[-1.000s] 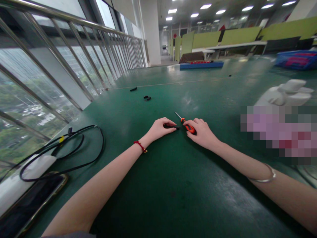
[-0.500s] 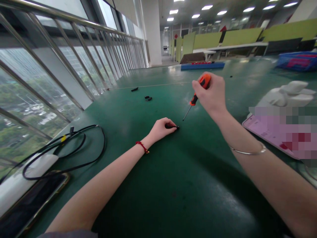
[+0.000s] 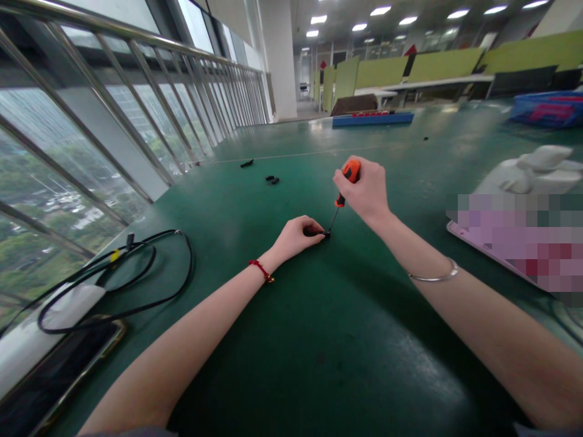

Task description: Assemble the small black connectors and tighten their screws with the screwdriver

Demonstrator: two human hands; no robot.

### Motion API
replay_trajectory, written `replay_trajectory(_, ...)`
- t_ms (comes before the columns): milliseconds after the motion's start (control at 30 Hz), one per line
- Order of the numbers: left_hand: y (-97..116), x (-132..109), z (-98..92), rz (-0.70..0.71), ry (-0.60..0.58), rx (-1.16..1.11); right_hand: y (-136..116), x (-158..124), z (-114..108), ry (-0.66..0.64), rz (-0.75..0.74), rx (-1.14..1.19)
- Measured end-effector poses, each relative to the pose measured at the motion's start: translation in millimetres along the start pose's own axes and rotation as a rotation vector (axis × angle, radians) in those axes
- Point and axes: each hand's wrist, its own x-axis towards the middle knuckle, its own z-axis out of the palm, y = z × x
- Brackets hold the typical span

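Note:
My left hand (image 3: 299,235) pinches a small black part (image 3: 327,233) against the green tabletop (image 3: 255,340); the fingers cover most of it, so its kind does not show. In my right hand (image 3: 368,189) is an orange-and-black screwdriver (image 3: 351,171), gripped by the handle and slanting down to the left. Its thin shaft (image 3: 334,218) reaches the exposed end of the black part; whether the tip sits in a screw is too small to tell.
Several small black pieces (image 3: 272,179) lie farther back, near another dark piece (image 3: 246,163). Left are a black cable (image 3: 193,261), a phone (image 3: 59,370) and a metal railing (image 3: 132,54). Right are a pink device (image 3: 496,258), partly pixelated, and a blue basket (image 3: 544,112). A blue tray (image 3: 373,121) stands behind.
My right hand has brought the screwdriver down and to the left, so its tip now meets the black part. My left hand has stayed in place.

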Motion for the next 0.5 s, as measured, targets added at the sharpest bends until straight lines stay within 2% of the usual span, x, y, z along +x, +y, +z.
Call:
replay_trajectory(300,1.2,-0.6,-0.7,0.005,0.000,0.017,-1.6,-1.8,0.9,-0.030,0.023,0.018)
replay_trajectory(500,1.3,-0.5,-0.7,0.011,-0.002,0.021,-1.8,2.9,-4.1,-0.114,0.006,-0.064)
